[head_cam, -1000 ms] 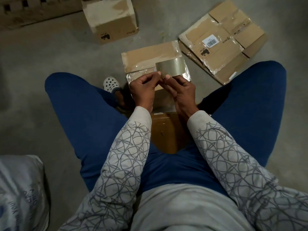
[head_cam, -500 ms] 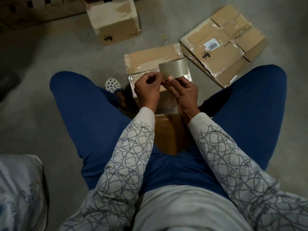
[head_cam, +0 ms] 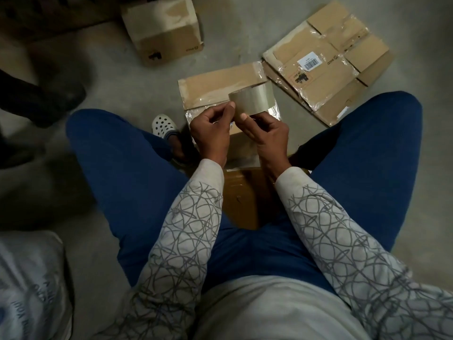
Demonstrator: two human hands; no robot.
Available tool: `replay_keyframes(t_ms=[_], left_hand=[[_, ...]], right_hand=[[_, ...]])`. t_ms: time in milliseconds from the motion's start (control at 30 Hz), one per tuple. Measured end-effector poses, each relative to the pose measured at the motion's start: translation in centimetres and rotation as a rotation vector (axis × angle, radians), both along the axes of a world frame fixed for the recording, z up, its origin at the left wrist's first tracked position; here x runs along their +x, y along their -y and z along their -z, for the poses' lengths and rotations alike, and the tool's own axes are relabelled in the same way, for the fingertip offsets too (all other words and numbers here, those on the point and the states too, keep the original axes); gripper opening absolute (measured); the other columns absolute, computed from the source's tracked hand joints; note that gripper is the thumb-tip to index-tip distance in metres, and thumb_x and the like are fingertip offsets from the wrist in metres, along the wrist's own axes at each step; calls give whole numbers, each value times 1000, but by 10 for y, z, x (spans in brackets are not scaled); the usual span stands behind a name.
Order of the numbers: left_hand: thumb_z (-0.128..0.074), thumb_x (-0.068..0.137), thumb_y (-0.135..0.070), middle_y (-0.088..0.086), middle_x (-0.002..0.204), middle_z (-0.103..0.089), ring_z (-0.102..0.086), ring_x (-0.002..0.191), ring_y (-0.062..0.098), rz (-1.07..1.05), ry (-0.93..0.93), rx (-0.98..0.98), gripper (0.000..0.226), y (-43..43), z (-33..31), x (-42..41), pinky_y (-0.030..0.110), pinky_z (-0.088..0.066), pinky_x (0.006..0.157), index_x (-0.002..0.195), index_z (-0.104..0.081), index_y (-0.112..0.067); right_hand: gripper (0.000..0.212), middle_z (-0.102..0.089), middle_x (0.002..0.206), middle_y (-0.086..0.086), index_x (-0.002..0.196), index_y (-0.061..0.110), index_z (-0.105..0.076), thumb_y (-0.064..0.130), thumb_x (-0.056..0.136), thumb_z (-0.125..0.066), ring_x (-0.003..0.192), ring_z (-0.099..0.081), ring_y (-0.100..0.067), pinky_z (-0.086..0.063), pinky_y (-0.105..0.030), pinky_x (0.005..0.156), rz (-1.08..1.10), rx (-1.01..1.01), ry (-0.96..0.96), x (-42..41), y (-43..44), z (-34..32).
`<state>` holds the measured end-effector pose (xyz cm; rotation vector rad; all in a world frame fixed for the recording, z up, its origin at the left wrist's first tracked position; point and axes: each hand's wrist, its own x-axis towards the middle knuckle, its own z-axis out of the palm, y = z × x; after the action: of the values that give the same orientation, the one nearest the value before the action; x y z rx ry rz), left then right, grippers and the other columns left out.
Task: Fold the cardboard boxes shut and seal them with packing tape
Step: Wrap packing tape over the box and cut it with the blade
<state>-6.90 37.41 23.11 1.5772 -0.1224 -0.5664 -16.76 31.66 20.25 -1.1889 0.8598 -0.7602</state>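
**Item 1, roll of tape (head_cam: 252,99).** Held in the air in front of me, above the box between my knees. Brownish, see-through film wound into a stiff ring with a smooth, glossy outer face. I judge it light and slick on that face. It is best held by the rims or through the core, and the loose end will probably want a fingernail to lift it.

**Item 2, my hands.** My right hand (head_cam: 268,137) grips the roll from below, thumb pressed on the outer face. My left hand (head_cam: 210,133) pinches thumb against fingertips at the roll's left edge. I cannot tell whether a tape end lies between them.

**Item 3, box (head_cam: 218,85).** On the floor (head_cam: 103,89) between my legs, just beyond my hands. Plain brown cardboard with a flat top and wrinkled, shiny tape across the near part. The panels look stiff, though I expect some give along the folds. Its weight cannot be judged, as the contents are hidden.

**Item 4, flattened boxes (head_cam: 326,69).** A flat stack on the floor ahead and to my right, near my right knee. It carries a barcode label and crinkled old tape.

**Item 5, second box (head_cam: 164,28).** Standing farther off to the left, with a pale, scuffed top.

**Item 6, sundries.** A white clog (head_cam: 163,123) with holes, just left of the box. A pale printed sack (head_cam: 29,278) at my left side.
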Motion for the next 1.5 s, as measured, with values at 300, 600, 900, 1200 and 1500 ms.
replay_keyframes(t_ms=[300, 600, 900, 1200, 1500], left_hand=[[-73, 87, -6, 8, 74, -70, -67, 71, 19, 14, -118, 31, 5, 1, 0, 4, 30, -59, 69, 82, -74, -5], [-67, 89, -24, 1, 86, -74, -71, 85, 20, 50, 29, 129, 14, 5, 0, -2, 48, -59, 85, 88, -73, -10], [-64, 91, -8, 18, 85, -71, -67, 78, 28, 31, -103, -14, 8, 8, 2, -1, 38, -57, 74, 89, -69, -1], [-61, 94, 0, 6, 75, -63, -61, 69, 13, 41, -354, -258, 8, 5, -5, 3, 26, -54, 68, 88, -64, -4], [-71, 93, -12, 10, 85, -72, -68, 77, 20, 34, -115, -151, 15, 3, 4, 1, 31, -59, 73, 100, -68, 0]], right_hand=[[14, -70, 80, -10, 89, -2, -77, 12, 88, -79, 75, -66, -7, -50, -21, 72, -27, -204, -136, -4, 0, -4], [9, -78, 93, -12, 92, 5, -78, 14, 90, -78, 94, -74, -31, -59, -47, 90, 5, -64, -64, -1, -2, 0], [5, -74, 95, -19, 93, 3, -72, 6, 94, -69, 95, -73, -31, -58, -34, 88, 101, 324, 176, 4, -4, -11], [17, -73, 94, -20, 108, -3, -67, 8, 95, -68, 88, -73, -27, -61, -32, 84, 162, 538, 309, 1, -1, -15], [17, -71, 100, -19, 109, -3, -66, 5, 94, -69, 97, -71, -30, -61, -38, 91, 204, 528, 327, -1, 6, -17]])
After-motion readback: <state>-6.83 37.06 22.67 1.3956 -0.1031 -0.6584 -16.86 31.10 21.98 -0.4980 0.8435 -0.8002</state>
